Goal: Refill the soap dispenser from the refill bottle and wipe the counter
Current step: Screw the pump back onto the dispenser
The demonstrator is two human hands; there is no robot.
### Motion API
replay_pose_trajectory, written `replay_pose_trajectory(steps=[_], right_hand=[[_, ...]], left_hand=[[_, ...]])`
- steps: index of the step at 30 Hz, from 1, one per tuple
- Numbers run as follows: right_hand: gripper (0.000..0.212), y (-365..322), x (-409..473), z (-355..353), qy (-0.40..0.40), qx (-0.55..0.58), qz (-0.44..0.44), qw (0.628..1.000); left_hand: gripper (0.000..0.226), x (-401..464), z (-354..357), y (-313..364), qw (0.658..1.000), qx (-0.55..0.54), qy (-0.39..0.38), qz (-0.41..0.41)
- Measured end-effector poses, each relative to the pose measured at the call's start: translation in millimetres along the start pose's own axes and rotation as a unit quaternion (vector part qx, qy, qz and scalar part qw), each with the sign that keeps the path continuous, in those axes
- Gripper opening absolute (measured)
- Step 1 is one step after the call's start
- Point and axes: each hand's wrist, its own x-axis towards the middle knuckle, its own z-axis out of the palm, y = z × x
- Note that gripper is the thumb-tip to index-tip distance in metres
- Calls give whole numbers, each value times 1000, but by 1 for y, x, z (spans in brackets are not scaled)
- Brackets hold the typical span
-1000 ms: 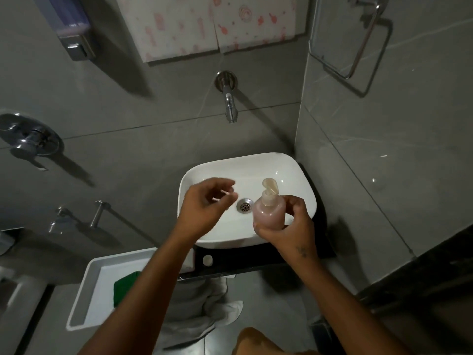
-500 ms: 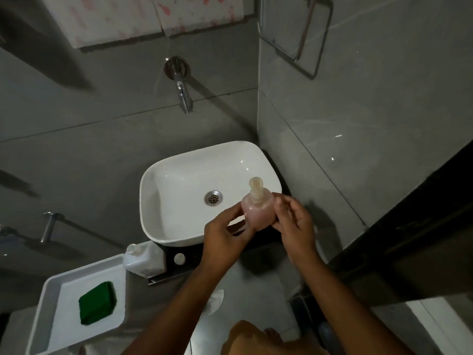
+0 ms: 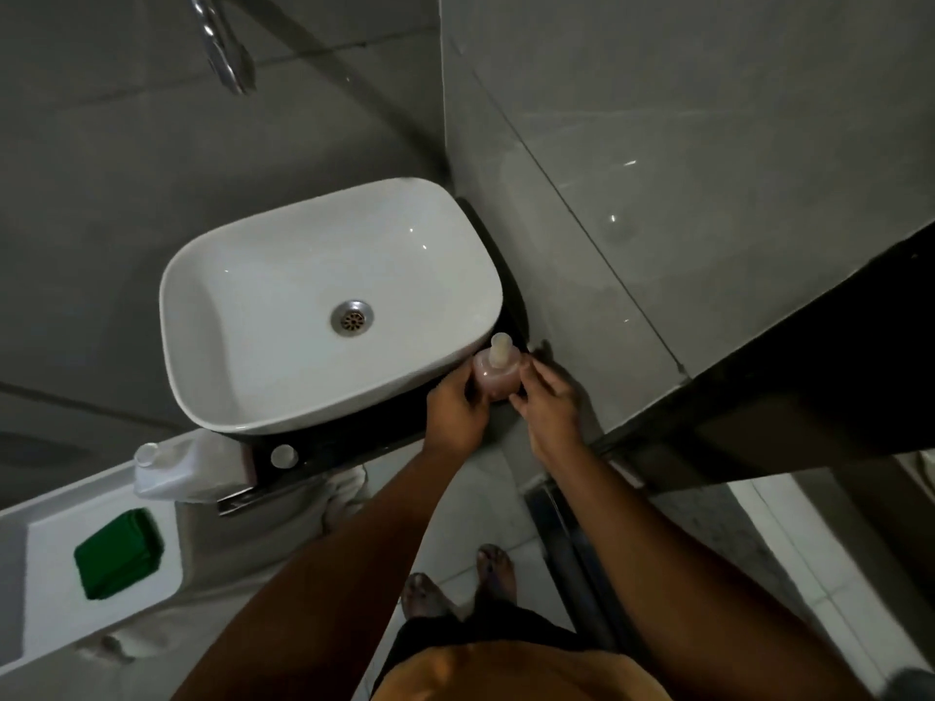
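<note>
We grip the dispenser (image 3: 498, 372), seemingly pink-filled, with both hands (image 3: 458, 412) (image 3: 549, 404); it now sits lower, right of the sink (image 3: 202, 296).

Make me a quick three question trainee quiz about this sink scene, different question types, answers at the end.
1. True or false: both hands are on the pink soap dispenser.
2. Multiple choice: the green sponge lies A) in the sink, B) on the white tray, C) on the floor.
3. Fill in: the white refill bottle sits to the ____ of the dispenser in the picture.

Key: 1 true, left hand and right hand flank it; 2 B; 3 left.
</note>
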Motion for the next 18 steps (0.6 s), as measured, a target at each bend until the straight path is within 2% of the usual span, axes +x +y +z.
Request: replay_pose_trajectory(steps=[15, 18], right_hand=[[32, 9, 39, 6, 39, -84, -22, 996], [35, -1, 30, 7, 23, -145, -41, 988]], left_hand=[[44, 19, 37, 0, 996, -43, 36, -70], [44, 18, 39, 1, 995, -61, 40, -74]])
